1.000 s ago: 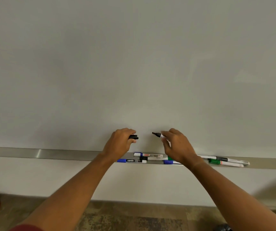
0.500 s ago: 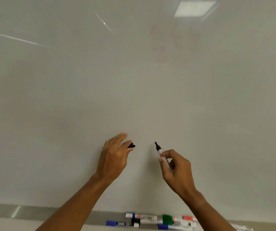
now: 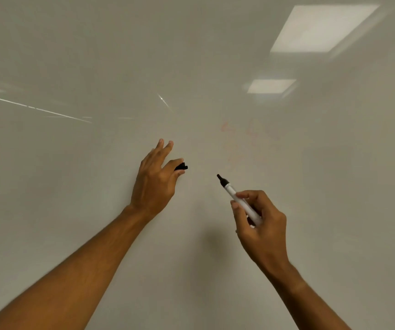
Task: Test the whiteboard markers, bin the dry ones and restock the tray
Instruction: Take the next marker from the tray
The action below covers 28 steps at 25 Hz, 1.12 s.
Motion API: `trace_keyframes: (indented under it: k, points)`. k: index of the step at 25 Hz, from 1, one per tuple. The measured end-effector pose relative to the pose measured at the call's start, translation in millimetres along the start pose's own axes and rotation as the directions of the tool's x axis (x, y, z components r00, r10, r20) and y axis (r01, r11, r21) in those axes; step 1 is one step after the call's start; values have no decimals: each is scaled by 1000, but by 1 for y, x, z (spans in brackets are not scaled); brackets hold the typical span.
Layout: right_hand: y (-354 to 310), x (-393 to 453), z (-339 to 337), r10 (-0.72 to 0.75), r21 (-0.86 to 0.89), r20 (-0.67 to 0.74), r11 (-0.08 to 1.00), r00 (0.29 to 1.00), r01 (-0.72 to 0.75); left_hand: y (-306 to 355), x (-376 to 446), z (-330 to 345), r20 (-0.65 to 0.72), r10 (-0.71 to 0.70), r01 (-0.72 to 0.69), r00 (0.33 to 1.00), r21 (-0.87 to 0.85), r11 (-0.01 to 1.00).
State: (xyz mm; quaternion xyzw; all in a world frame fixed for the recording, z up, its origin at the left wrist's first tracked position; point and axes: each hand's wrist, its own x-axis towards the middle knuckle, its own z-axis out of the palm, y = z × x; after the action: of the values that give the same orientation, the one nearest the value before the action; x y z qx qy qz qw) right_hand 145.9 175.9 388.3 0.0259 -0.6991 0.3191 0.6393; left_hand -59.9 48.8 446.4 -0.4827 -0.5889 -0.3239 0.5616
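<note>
My right hand [image 3: 259, 222] grips an uncapped white marker [image 3: 233, 194] with a black tip that points up and left, close to the whiteboard [image 3: 96, 55]. My left hand [image 3: 154, 179] pinches the marker's black cap [image 3: 181, 166] between thumb and forefinger, its other fingers spread upward against the board. The two hands are apart, the cap a little left of and above the tip. The tray and the other markers are out of view below.
The whiteboard fills the whole view. Faint reddish leftover marks [image 3: 244, 139] sit above and right of the marker tip. Ceiling lights reflect in the board at the upper right [image 3: 322, 27].
Both hands have risen up the board and my view has tilted up with them, so the tray with its markers has dropped out of sight. The marker now points more upward.
</note>
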Motion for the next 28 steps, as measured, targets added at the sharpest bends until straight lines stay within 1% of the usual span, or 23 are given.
trace_keyframes:
  k: [4, 6, 9, 11, 15, 21, 25, 28]
  points:
    - [-17, 37, 34, -18, 82, -71, 996, 997, 24, -38, 20, -3, -20, 22, -22, 1000, 6, 1000]
    - [-26, 55, 49, -64, 77, -136, 994, 989, 75, -52, 29, -1, -41, 48, -48, 998, 0, 999]
    - [-37, 81, 69, -187, -49, -210, 982, 960, 181, -64, 47, 2, -71, 72, -74, 995, -17, 997]
    - [-39, 95, 79, -227, -137, -235, 970, 945, 199, -68, 54, 7, -88, 84, -86, 993, -22, 996]
    - [-25, 111, 91, -286, -280, -202, 933, 937, 224, -70, 52, 21, -125, 102, -105, 987, -19, 994]
    - [-11, 113, 98, -373, -385, -149, 875, 916, 294, -69, 50, 33, -139, 101, -104, 985, -19, 994]
    - [-13, 113, 96, -402, -416, -86, 846, 912, 334, -70, 50, 36, -136, 120, -117, 983, 27, 993]
    - [-10, 99, 86, -381, -402, -108, 861, 918, 310, -71, 49, 37, -146, 121, -119, 982, 21, 993]
